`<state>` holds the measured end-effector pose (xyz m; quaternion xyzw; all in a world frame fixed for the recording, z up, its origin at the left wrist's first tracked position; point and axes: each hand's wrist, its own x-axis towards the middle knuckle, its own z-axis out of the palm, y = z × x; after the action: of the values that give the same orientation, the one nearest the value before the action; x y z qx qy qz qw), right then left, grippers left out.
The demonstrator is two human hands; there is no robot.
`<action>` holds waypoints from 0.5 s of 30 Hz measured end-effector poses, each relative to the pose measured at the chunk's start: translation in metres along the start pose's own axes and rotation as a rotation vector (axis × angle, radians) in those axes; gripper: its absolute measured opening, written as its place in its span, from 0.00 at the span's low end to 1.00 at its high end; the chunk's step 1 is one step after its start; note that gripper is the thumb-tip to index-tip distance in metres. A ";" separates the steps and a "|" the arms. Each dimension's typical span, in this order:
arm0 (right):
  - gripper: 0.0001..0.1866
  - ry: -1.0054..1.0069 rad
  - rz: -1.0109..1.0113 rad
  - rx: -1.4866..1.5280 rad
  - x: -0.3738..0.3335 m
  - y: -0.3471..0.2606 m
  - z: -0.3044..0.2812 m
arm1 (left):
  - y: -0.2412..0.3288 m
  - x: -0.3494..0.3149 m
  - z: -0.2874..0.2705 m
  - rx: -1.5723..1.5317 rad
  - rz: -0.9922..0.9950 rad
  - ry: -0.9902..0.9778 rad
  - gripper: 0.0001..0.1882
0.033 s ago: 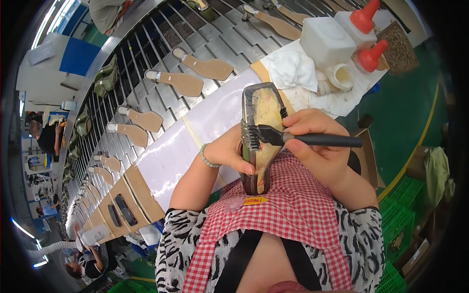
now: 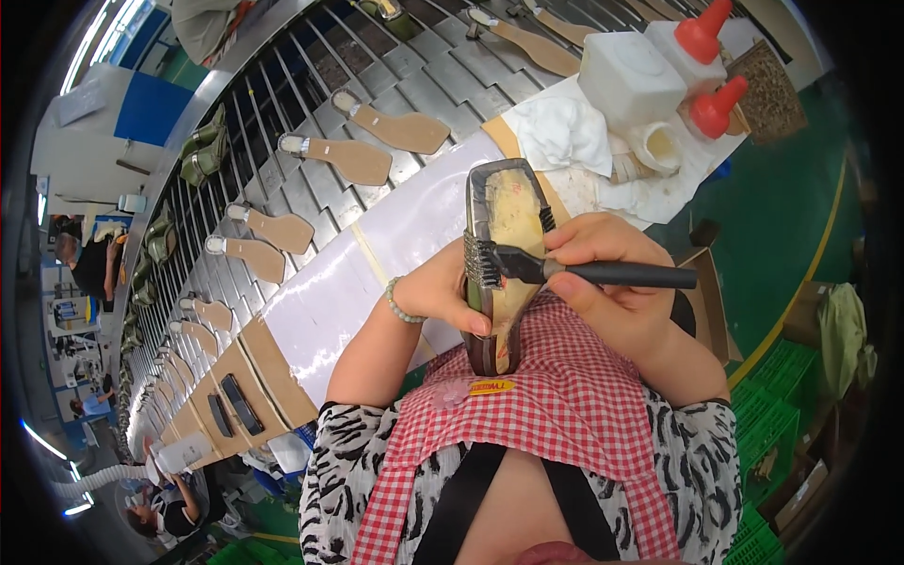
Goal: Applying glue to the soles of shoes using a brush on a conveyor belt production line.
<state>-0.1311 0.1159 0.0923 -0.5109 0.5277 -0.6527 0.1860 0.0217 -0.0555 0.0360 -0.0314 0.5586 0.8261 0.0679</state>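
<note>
My left hand [image 2: 441, 290] grips a shoe [image 2: 513, 212] by its side, bottom upward, with the thumb over the edge. The shoe's underside is yellowish, bordered by a dark folded rim; its narrow heel end points toward my apron. My right hand [image 2: 612, 259] is closed around the black handle of a brush [image 2: 650, 275]. The brush head lies across the shoe's underside, and its bristles touch the left rim. Some fingers of both hands are hidden. A pale bead bracelet [image 2: 400, 303] circles my left wrist.
Beyond the shoe runs a metal slatted conveyor [image 2: 311, 212] with several tan soles [image 2: 348, 162] and green shoes [image 2: 202, 162]. White bottles with red caps [image 2: 631, 75], an open jar [image 2: 656, 149] and a white cloth [image 2: 562, 135] stand at the far right. Green crates [image 2: 767, 405] are at right.
</note>
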 end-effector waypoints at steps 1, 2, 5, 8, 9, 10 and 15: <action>0.10 0.004 -0.004 0.010 -0.001 0.001 0.001 | -0.003 0.000 0.000 0.006 0.014 0.004 0.51; 0.10 0.006 0.000 0.010 -0.003 0.000 -0.001 | -0.004 0.000 -0.001 0.012 0.028 0.008 0.51; 0.11 -0.156 0.093 0.111 -0.005 -0.004 -0.008 | -0.007 -0.005 -0.001 0.009 -0.029 -0.006 0.52; 0.10 -0.218 0.314 0.302 -0.006 -0.006 -0.008 | -0.009 -0.004 -0.001 0.003 -0.023 -0.026 0.52; 0.09 -0.125 0.272 0.271 -0.005 -0.003 -0.008 | -0.009 -0.002 0.000 0.003 -0.022 -0.029 0.52; 0.08 -0.031 0.228 0.240 -0.002 0.000 -0.008 | -0.009 0.000 0.001 0.008 -0.021 -0.030 0.53; 0.10 -0.090 -0.009 0.015 0.005 -0.001 -0.011 | -0.011 0.000 0.000 0.014 -0.029 -0.034 0.53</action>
<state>-0.1422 0.1175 0.0966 -0.5405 0.5117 -0.6338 0.2104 0.0233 -0.0514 0.0261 -0.0250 0.5627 0.8214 0.0895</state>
